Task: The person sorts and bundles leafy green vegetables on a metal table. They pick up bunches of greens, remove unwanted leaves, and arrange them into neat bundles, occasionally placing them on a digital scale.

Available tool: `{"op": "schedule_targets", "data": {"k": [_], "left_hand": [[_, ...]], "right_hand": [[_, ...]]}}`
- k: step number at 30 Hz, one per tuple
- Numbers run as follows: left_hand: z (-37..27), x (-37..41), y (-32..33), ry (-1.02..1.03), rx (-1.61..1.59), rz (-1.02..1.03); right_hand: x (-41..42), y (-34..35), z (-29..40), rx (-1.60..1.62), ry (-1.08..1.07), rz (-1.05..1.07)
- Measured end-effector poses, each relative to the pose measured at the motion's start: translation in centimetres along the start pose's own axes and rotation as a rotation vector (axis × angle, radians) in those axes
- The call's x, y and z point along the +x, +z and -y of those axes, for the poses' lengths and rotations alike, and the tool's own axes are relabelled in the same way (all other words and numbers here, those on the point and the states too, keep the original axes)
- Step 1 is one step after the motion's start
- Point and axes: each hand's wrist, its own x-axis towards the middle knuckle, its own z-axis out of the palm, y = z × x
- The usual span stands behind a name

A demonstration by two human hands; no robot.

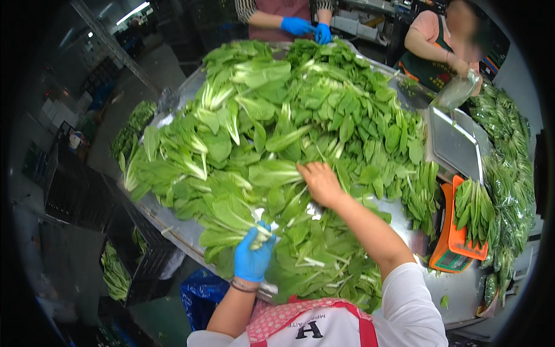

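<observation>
My left hand [253, 256], in a blue glove, grips a bunch of leafy greens [225, 225] by its pale stem ends, leaves pointing left. Bare and stretched out over the pile, my right hand [323, 184] has its fingertips at the stem end of a single leafy green plant [275, 173]. Whether those fingers have closed on the stem, I cannot tell. Around both hands spreads a large heap of loose greens [256, 108], with broad leaves and white stems. Smaller-leaved greens [342, 99] are heaped at its far right.
An orange scale [446, 243] bearing greens [475, 208] stands right on the metal table [390, 221]. Behind it is another scale with a metal platform [455, 139]. Bagged greens [505, 182] line the right edge. Across stand a blue-gloved person [279, 19] and another holding a clear bag [457, 91]. Dark crates [147, 269] sit left.
</observation>
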Motion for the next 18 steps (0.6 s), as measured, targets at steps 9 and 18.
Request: {"op": "schedule_targets", "data": {"k": [9, 18], "left_hand": [[-1.7, -1.6, -0.7, 0.035, -0.044, 0.011], [1.3, -3.6, 1.3, -0.137, 0.007, 0.180]], "right_hand": [[-1.8, -5.9, 2.0, 0.658, 0.525, -0.132], [-11.9, -5.7, -1.9, 1.337, 1.079, 0.119]]}}
